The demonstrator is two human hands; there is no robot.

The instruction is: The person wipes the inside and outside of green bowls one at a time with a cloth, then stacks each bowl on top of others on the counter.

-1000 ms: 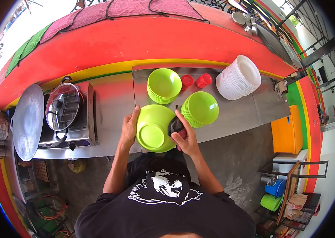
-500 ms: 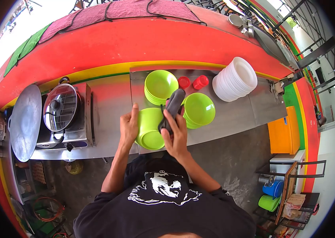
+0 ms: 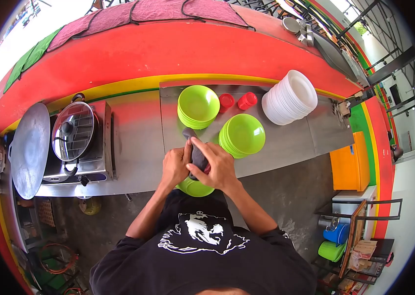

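Note:
Close to my body, over the counter's front edge, I hold a lime-green bowl (image 3: pixel 195 188), mostly hidden under my hands. My left hand (image 3: pixel 174 166) is closed at the bowl's left side, its fingertips out of sight. A dark grey cloth (image 3: pixel 198 161) with a bit of pink is bunched in my right hand (image 3: pixel 218 165), pressed against the bowl. Just beyond my hands stand two stacks of similar bowls, a left stack (image 3: pixel 198 105) and a right stack (image 3: pixel 243 135).
Two red lidded containers (image 3: pixel 247 101) sit behind the bowls. A tall leaning stack of white bowls (image 3: pixel 288 98) is to the right on the metal counter (image 3: pixel 138 142). On the left are a lidded pan (image 3: pixel 73 130) on a stove and a large wok (image 3: pixel 30 150).
The bowl has come closer to my body and turned. My right hand has brought the cloth down and left onto it, and my hands are now nearly together.

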